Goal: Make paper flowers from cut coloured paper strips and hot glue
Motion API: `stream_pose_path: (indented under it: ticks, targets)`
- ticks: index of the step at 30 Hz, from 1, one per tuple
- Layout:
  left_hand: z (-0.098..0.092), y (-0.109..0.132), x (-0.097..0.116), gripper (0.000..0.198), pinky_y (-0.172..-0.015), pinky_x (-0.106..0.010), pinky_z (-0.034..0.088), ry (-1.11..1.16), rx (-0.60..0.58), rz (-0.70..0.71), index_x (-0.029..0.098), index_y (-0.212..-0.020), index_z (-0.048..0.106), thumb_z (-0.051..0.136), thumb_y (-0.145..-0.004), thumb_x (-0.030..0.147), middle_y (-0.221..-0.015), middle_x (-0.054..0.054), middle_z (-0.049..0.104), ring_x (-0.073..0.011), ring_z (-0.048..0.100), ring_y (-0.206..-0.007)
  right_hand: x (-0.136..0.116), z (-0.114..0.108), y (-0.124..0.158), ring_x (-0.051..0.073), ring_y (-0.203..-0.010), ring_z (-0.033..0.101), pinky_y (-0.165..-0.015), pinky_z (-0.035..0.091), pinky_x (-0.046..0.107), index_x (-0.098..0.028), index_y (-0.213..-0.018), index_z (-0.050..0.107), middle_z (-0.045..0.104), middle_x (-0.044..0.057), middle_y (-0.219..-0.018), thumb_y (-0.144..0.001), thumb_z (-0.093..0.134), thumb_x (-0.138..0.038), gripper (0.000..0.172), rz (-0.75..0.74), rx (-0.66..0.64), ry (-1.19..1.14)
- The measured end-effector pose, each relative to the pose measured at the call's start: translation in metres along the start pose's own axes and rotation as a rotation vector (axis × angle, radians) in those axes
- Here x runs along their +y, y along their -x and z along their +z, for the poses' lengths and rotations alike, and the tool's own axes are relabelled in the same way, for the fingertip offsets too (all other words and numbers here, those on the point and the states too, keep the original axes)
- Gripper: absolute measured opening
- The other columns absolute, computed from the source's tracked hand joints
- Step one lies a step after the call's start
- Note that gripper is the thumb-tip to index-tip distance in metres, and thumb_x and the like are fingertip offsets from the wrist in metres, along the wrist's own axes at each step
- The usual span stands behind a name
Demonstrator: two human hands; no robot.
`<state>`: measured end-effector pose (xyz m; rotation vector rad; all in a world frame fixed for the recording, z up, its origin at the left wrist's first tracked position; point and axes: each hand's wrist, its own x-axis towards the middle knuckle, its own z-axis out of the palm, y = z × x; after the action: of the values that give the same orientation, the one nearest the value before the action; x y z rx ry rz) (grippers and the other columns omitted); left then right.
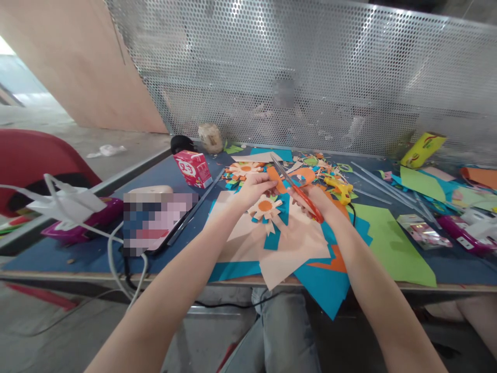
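My left hand (258, 187) pinches an orange piece of paper (277, 180) above the middle of the table. In my right hand (311, 201) is a pair of scissors (297, 189) with orange handles, its blades pointing up and left beside the orange paper. Whether the blades are parted I cannot tell. Just below my hands a cream paper flower (265, 206) with an orange centre lies on cream paper sheets (248, 241) and a blue strip (272, 239). Another orange-centred flower (246, 168) lies behind my left hand.
A yellow glue gun (340, 187) and paper scraps (322, 165) lie behind my right hand. Green paper (392, 246) and clear sticks (384, 182) are at right. A pink box (192, 169), phone (161, 220) and cabled power strip (77, 220) are at left. Perforated metal (310, 77) stands behind.
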<state>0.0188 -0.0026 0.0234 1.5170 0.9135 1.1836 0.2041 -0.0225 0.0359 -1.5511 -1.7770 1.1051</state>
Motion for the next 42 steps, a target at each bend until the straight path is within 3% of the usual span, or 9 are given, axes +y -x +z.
stream_pose_path:
  ticks: [3, 6, 11, 15, 22, 30, 36, 42]
  targets:
    - [-0.002, -0.003, -0.002, 0.022, -0.050, -0.022, 0.041, -0.063, 0.071, 0.046, 0.015, -0.061, 0.060, 0.065, -0.066, 0.036, -0.058, -0.002, 0.061, -0.0099, 0.053, -0.050, 0.003, -0.006, -0.003, 0.008, -0.032, 0.041, -0.033, 0.033, 0.020, -0.018, -0.063, 0.050, 0.044, -0.004, -0.042, -0.077, 0.049, -0.056, 0.040, 0.117, -0.104, -0.196]
    - [-0.005, -0.007, -0.006, 0.026, -0.049, -0.021, 0.041, -0.072, 0.197, 0.080, 0.015, -0.063, 0.058, 0.064, -0.068, 0.040, -0.059, 0.000, 0.059, -0.0098, 0.053, -0.052, 0.004, -0.009, -0.004, 0.007, -0.032, 0.040, -0.034, 0.032, 0.020, -0.018, -0.062, 0.050, 0.044, -0.004, -0.041, -0.079, 0.045, -0.058, 0.043, 0.139, -0.116, -0.194]
    - [-0.010, -0.012, -0.010, 0.028, -0.047, -0.020, 0.039, 0.039, 0.299, 0.088, 0.016, -0.063, 0.054, 0.062, -0.071, 0.041, -0.057, 0.001, 0.058, -0.0082, 0.051, -0.049, 0.005, -0.006, -0.003, 0.007, -0.037, 0.041, -0.040, 0.033, 0.020, -0.017, -0.068, 0.056, 0.045, -0.005, -0.045, -0.070, 0.052, -0.066, 0.049, -0.104, -0.085, 0.048]
    - [-0.010, -0.012, -0.007, 0.029, -0.047, -0.020, 0.040, 0.066, 0.296, 0.139, 0.016, -0.061, 0.054, 0.064, -0.070, 0.042, -0.056, 0.001, 0.058, -0.0078, 0.051, -0.048, 0.006, -0.005, -0.001, 0.009, -0.049, 0.046, -0.046, 0.036, 0.020, -0.018, -0.075, 0.059, 0.055, -0.002, -0.059, -0.072, 0.053, -0.061, 0.044, -0.241, -0.072, 0.131]
    - [-0.008, -0.011, -0.007, 0.030, -0.047, -0.020, 0.040, 0.041, 0.278, 0.129, 0.015, -0.062, 0.056, 0.064, -0.070, 0.043, -0.057, 0.000, 0.060, -0.0075, 0.051, -0.047, -0.002, -0.005, 0.005, 0.011, -0.065, 0.050, -0.060, 0.038, 0.022, -0.017, -0.076, 0.060, 0.058, -0.001, -0.072, -0.072, 0.054, -0.058, 0.042, -0.260, -0.076, 0.172]
    - [-0.006, -0.009, -0.009, 0.029, -0.047, -0.021, 0.040, 0.022, 0.271, 0.141, 0.015, -0.062, 0.055, 0.063, -0.071, 0.041, -0.060, -0.001, 0.061, -0.0084, 0.053, -0.049, 0.001, -0.004, 0.002, 0.009, -0.058, 0.046, -0.055, 0.036, 0.020, -0.018, -0.075, 0.060, 0.053, -0.004, -0.065, -0.075, 0.052, -0.053, 0.036, -0.264, -0.064, 0.190]
    - [-0.005, -0.007, -0.008, 0.028, -0.048, -0.021, 0.039, 0.005, 0.266, 0.146, 0.014, -0.064, 0.056, 0.062, -0.072, 0.040, -0.059, -0.001, 0.061, -0.0083, 0.052, -0.049, -0.001, -0.003, 0.006, 0.008, -0.044, 0.039, -0.046, 0.034, 0.021, -0.019, -0.077, 0.061, 0.044, -0.006, -0.050, -0.072, 0.053, -0.059, 0.041, -0.210, -0.076, 0.148]
    - [-0.007, -0.007, -0.008, 0.027, -0.049, -0.021, 0.039, -0.004, 0.253, 0.148, 0.014, -0.067, 0.058, 0.061, -0.073, 0.040, -0.059, 0.000, 0.060, -0.0089, 0.053, -0.051, 0.002, -0.003, 0.002, 0.007, -0.042, 0.040, -0.045, 0.033, 0.022, -0.018, -0.080, 0.060, 0.054, -0.002, -0.064, -0.072, 0.052, -0.062, 0.046, -0.209, -0.076, 0.185]
